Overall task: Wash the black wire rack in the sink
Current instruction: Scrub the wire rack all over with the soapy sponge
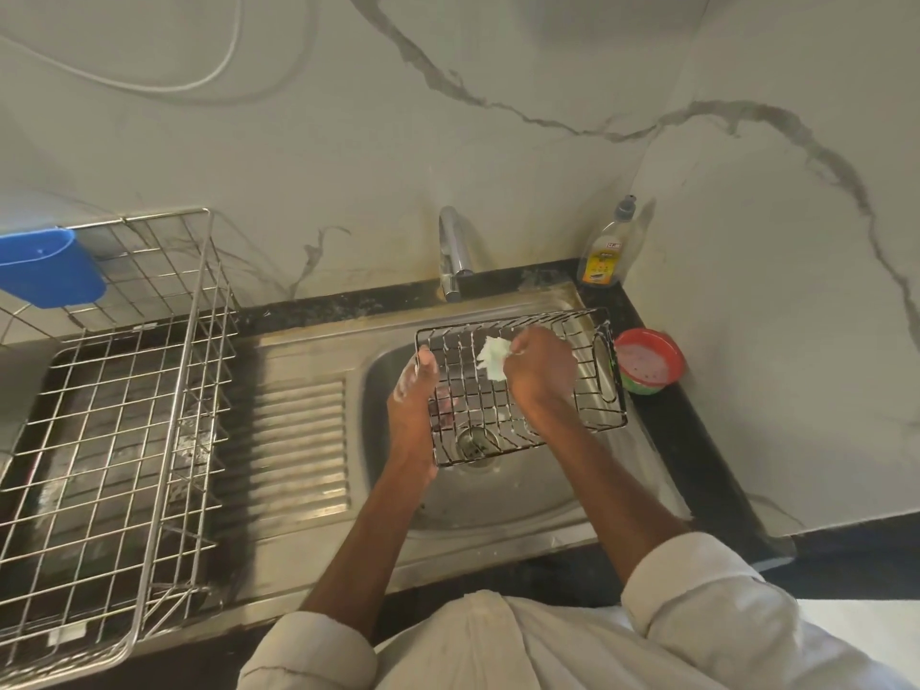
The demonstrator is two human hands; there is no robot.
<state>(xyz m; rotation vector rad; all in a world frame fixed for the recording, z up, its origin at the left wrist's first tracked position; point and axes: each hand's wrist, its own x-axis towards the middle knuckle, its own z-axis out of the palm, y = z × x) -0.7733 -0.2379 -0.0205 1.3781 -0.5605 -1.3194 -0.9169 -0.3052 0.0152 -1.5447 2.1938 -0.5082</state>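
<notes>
Your left hand (413,390) holds the black wire rack (522,385) by its left edge, fingers curled round the rim wires, soap foam on the knuckles. The rack sits over the bowl of the sink (498,495), tilted, near edge above the drain (473,440), far edge up toward the tap (454,251).

Your right hand (540,373) is inside the rack, its grip closed round a pale, sudsy scrub pad (493,358) pressed to the rack's wires. Which fingers do the pinching you cannot tell; the back of the hand hides them.

Both sleeves (697,585) are rolled up to the elbows.

Right of the sink, on the dark bench (697,440): a red-rimmed bowl (647,361) with whitish liquid, just beside the rack's right end. Far right corner, against the marble wall: a dish-soap bottle (605,251), upright.

Left of the bowl, the ribbed drainboard (298,440). Further left, a large steel dish rack (109,440) stands on the bench, with a blue plastic holder (47,266) hung on its far left rim.
</notes>
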